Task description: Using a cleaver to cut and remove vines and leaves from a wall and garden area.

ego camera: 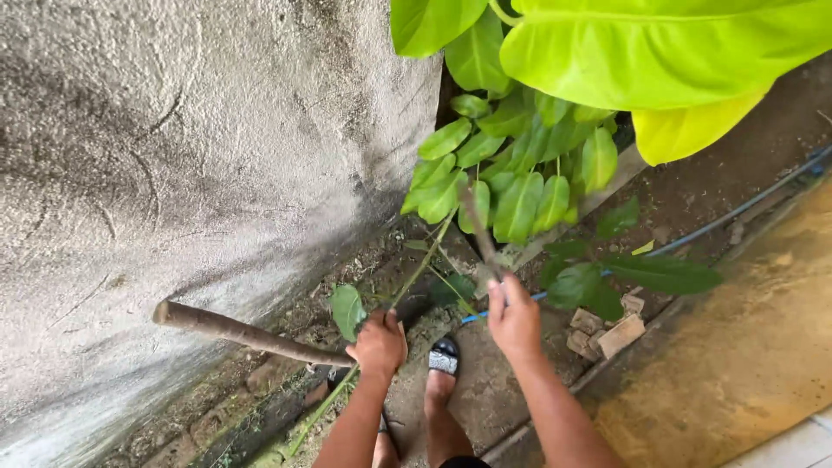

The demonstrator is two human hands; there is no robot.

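My left hand (379, 343) grips the near end of a long brown wooden stick (243, 332) that points left along the grey wall. My right hand (513, 319) holds a thin brown plant stem (477, 227) that rises into a cluster of green leaves (511, 173). A thin green stalk (407, 282) with a single leaf (347, 309) runs between the two hands. My foot in a black and white sandal (445, 356) stands on the ground just below the hands.
A rough grey concrete wall (173, 173) fills the left. Large yellow-green leaves (659, 52) hang overhead at top right. A blue hose (737, 212) crosses the soil bed. Broken bricks (611, 329) lie by a kerb, with a yellowish paved floor (754, 347) on the right.
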